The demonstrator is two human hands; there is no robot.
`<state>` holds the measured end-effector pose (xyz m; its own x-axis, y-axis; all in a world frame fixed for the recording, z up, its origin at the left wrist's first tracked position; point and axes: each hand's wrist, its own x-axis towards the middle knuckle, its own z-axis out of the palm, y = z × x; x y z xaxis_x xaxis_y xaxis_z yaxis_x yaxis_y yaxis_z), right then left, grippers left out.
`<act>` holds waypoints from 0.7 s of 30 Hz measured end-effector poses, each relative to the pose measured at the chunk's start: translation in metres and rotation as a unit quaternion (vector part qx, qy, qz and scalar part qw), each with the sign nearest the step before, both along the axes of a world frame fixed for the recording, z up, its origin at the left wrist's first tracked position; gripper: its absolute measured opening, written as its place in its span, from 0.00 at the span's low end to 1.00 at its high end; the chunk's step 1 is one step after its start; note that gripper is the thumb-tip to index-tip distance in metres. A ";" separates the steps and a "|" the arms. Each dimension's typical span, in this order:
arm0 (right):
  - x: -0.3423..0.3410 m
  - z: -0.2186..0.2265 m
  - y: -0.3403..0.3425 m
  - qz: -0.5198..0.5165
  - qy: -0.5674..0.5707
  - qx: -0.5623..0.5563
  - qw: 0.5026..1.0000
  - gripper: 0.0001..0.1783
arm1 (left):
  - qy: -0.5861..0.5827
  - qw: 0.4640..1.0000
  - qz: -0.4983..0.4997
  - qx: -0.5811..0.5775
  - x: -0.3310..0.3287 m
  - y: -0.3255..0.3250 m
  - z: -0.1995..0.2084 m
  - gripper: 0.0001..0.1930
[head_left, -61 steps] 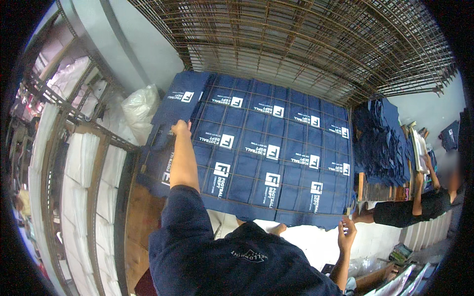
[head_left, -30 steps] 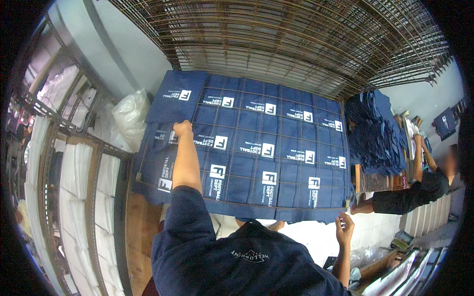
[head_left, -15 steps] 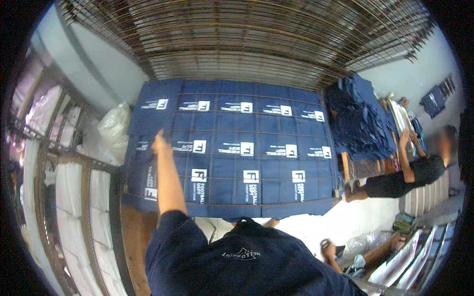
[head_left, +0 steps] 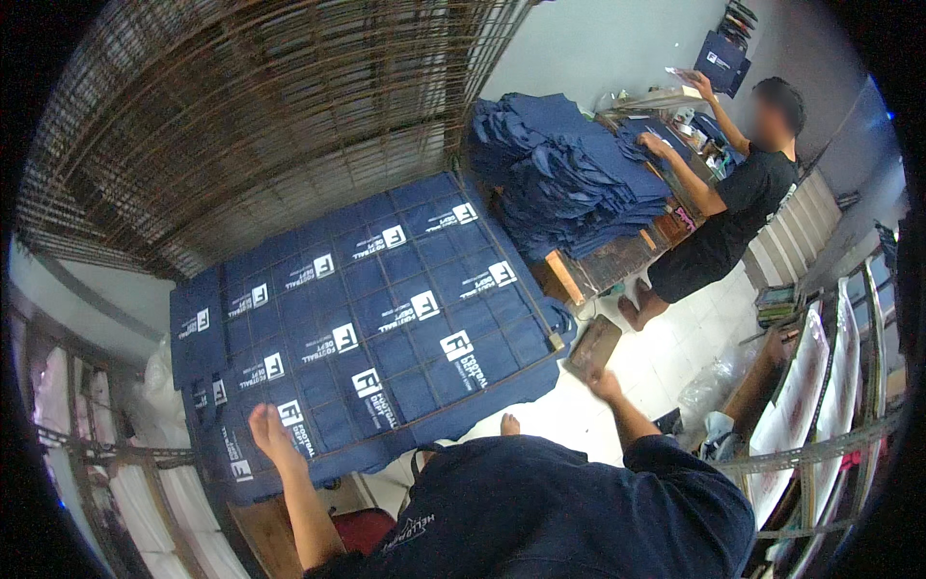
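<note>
My left hand (head_left: pixel 272 436) is over the near left part of dark blue printed fabric panels (head_left: pixel 386 275), its fingers stretched out and nothing seen in it. I cannot tell whether it touches the cloth. The panels lie in rows under a thin wire grid frame (head_left: pixel 558 343), each with a white print. Off the table's right corner, my right hand (head_left: pixel 608 386) closes on the near end of a flat, brown, rectangular block (head_left: pixel 594 345), tilted above the pale floor. Its exact kind does not show, and motion blurs the fingers a little.
Raised wire racks (head_left: pixel 260 125) lean above the far side. A heap of dark blue cloth (head_left: pixel 559 174) fills a wooden table (head_left: pixel 612 265) beyond, where a co-worker (head_left: pixel 714 212) stands. Shelving (head_left: pixel 125 454) flanks the left; more racks (head_left: pixel 820 405) stand at right.
My view has swung to the right. My left hand has left the panels' far left edge for the near left. My right hand now extends forward with the brown block; the co-worker has raised an arm.
</note>
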<state>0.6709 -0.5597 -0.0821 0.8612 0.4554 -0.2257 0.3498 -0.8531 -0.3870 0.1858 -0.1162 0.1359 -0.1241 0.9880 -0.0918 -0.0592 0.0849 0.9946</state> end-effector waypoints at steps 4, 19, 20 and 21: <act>0.098 0.143 0.088 0.013 -0.089 0.298 0.950 0.18 | 0.038 0.999 -0.028 -0.008 0.020 -0.066 0.001 0.09; 0.323 0.250 0.213 -0.264 0.408 0.732 0.478 0.49 | 0.006 0.989 -0.059 -0.137 0.120 -0.250 -0.054 0.09; 0.328 0.250 0.230 -0.280 0.416 0.715 0.487 0.49 | 0.013 0.989 -0.058 -0.132 0.118 -0.253 -0.054 0.09; 0.359 0.230 0.240 -0.292 0.440 0.702 0.478 0.40 | 0.007 0.988 -0.029 -0.154 0.128 -0.254 -0.037 0.09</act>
<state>1.0304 -0.3202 0.1476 0.7876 0.4298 -0.4415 -0.6137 0.6115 -0.4995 0.3133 -0.3706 0.0994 -0.0705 0.9190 -0.3879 -0.0318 0.3866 0.9217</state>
